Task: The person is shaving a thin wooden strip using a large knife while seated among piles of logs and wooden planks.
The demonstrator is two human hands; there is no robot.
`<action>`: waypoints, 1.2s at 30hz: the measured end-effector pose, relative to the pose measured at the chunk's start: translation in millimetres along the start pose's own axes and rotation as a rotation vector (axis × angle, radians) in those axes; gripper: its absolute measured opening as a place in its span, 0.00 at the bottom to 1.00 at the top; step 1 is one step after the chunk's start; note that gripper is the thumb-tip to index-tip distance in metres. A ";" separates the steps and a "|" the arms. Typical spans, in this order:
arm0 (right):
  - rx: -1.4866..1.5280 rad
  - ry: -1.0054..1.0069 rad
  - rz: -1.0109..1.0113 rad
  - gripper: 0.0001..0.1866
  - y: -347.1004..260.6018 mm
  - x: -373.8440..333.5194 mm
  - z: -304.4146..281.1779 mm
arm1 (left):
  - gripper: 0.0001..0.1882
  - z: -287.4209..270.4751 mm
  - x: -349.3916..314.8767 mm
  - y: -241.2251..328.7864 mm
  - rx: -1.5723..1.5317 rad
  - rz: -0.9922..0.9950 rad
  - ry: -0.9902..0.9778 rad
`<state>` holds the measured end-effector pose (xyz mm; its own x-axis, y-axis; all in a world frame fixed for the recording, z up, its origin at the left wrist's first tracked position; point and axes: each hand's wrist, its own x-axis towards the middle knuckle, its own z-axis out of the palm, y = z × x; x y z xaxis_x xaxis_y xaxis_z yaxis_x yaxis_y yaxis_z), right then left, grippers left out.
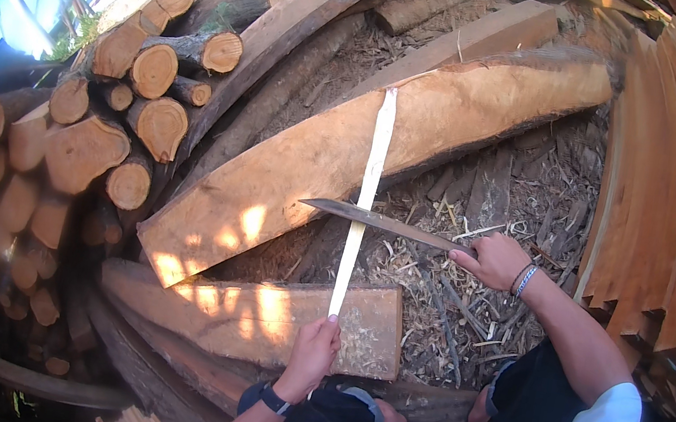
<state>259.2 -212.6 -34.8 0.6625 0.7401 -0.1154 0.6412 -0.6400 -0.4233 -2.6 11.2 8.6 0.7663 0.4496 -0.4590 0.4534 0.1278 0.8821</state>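
My left hand (315,350) is closed around the near end of a pale, peeled wooden stick (368,182). The stick points away from me, and its far end lies over a large sawn slab (297,137). In my right hand (494,260) is a machete (394,225), gripped by its handle, which the fingers hide. Its long dark blade points left and crosses the stick about midway. Whether the edge bites into the wood cannot be made out. Below the stick's near part sits a shorter plank (362,331) with sunlit patches.
Cut logs (162,128) are stacked at the left. Tall sawn boards (661,176) stand along the right. Wood shavings (417,300) and bark cover the ground between the slab and my bare feet (390,416). A long beam (298,21) runs behind the slab.
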 end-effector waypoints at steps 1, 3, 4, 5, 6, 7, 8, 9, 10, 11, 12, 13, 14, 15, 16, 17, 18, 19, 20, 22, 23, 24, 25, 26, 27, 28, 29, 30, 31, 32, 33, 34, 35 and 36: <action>0.014 -0.007 -0.042 0.41 -3.0 -3.7 4.2 | 0.18 -1.9 -0.4 -1.3 0.008 -0.007 0.009; -0.012 0.006 -0.086 0.41 -6.1 -6.1 6.1 | 0.18 -3.8 0.4 -3.9 0.029 -0.007 0.021; -0.036 0.006 -0.080 0.41 -7.7 -3.8 4.5 | 0.18 -3.9 1.5 -5.4 0.041 0.000 0.024; -0.059 0.006 -0.074 0.41 -10.1 -1.7 3.3 | 0.18 -3.9 2.4 -7.2 0.053 0.007 0.028; -0.064 -0.012 -0.040 0.41 -13.4 0.3 2.1 | 0.18 -3.8 3.3 -7.7 0.057 0.018 0.023; -0.029 -0.003 -0.035 0.41 -15.2 0.6 4.5 | 0.18 -3.7 4.1 -8.3 0.061 0.028 0.017; 0.005 0.006 -0.029 0.41 -16.7 0.1 8.8 | 0.18 -3.3 4.2 -8.7 0.065 0.039 0.011; 0.041 0.018 -0.030 0.41 -19.6 0.6 11.5 | 0.18 -4.0 3.6 -7.8 0.069 0.035 0.022; 0.034 0.015 -0.057 0.40 -22.8 -3.0 14.8 | 0.18 -4.4 2.9 -7.3 0.072 0.031 0.032; 0.028 0.012 -0.084 0.39 -26.9 -8.6 18.4 | 0.18 -4.9 2.5 -6.4 0.075 0.027 0.042; 0.020 0.005 -0.108 0.38 -29.7 -12.4 19.2 | 0.18 -4.7 1.7 -5.9 0.066 0.022 0.041; -0.003 -0.002 -0.116 0.38 -30.8 -11.0 16.5 | 0.18 -4.3 0.1 -4.7 0.057 0.017 0.039; -0.026 -0.009 -0.124 0.38 -31.9 -7.2 12.2 | 0.18 -4.5 -0.6 -4.0 0.048 0.011 0.038; -0.051 -0.017 -0.126 0.38 -31.1 -6.0 8.5 | 0.18 -3.5 -0.1 -4.3 0.040 0.012 0.030; -0.066 -0.007 -0.108 0.37 -28.0 -2.5 9.9 | 0.18 -2.5 0.9 -3.8 0.032 0.013 0.022; -0.008 -0.003 -0.058 0.38 -24.8 -0.4 12.0 | 0.18 -1.7 1.5 -3.9 0.024 0.014 0.014; 0.053 0.006 -0.012 0.39 -23.2 2.9 12.5 | 0.18 -1.8 1.3 -2.6 0.021 0.018 0.014; 0.114 0.016 0.035 0.40 -21.6 4.2 12.7 | 0.18 -1.1 1.0 -1.2 0.018 0.022 0.014; 0.096 0.012 0.024 0.40 -20.0 1.6 13.2 | 0.18 -0.5 0.7 0.1 0.015 0.027 0.012; 0.060 0.005 -0.011 0.40 -22.1 -4.3 11.8 | 0.18 -1.2 -1.9 1.7 0.019 0.009 0.023; 0.033 0.013 -0.061 0.40 -24.8 -5.7 10.8 | 0.18 -1.9 -2.7 2.6 0.021 0.000 0.028; 0.005 0.011 -0.105 0.40 -27.1 -9.5 12.3 | 0.18 -3.4 -2.1 0.1 0.028 -0.001 0.027; -0.023 0.009 -0.149 0.41 -29.5 -12.1 12.3 | 0.18 -6.0 -1.1 -2.6 0.036 -0.001 0.026; -0.042 0.006 -0.139 0.41 -30.6 -8.9 8.6 | 0.18 -7.7 -0.8 -5.1 0.044 -0.002 0.026; -0.020 0.003 -0.085 0.41 -27.2 -5.7 6.1 | 0.18 -6.2 -0.2 -4.8 0.049 0.000 0.026; 0.003 0.000 -0.031 0.41 -23.5 -0.9 5.6 | 0.18 -4.2 1.0 -3.6 0.055 0.002 0.028; 0.025 -0.002 0.023 0.40 -20.4 2.7 7.4 | 0.18 -2.5 1.4 -3.3 0.060 0.005 0.029; 0.076 0.034 0.072 0.40 -19.5 7.4 9.1 | 0.18 -1.8 1.1 -1.9 0.056 0.003 0.034; 0.069 0.030 0.057 0.40 -18.1 6.7 10.9 | 0.18 -0.1 0.8 -0.6 0.052 0.002 0.038; 0.062 0.027 0.044 0.40 -18.1 3.8 13.6 | 0.18 0.9 0.7 0.9 0.048 0.001 0.041; 0.054 0.020 0.027 0.40 -20.9 1.1 15.5 | 0.18 -0.2 0.3 0.4 0.046 0.009 0.038; 0.032 0.004 -0.023 0.41 -24.5 -3.5 17.8 | 0.18 -1.7 -0.4 -1.1 0.043 0.016 0.035; 0.012 0.009 -0.063 0.41 -25.7 -3.1 15.5 | 0.18 -3.1 -0.3 -1.8 0.041 0.024 0.032; -0.008 0.006 -0.096 0.41 -28.4 -7.2 13.3 | 0.18 -4.5 1.3 -6.1 0.062 0.039 0.029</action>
<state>231.1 -197.0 -33.9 0.6002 0.7968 -0.0693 0.7049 -0.5679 -0.4250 -6.4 15.1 3.2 0.7707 0.4786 -0.4206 0.4516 0.0555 0.8905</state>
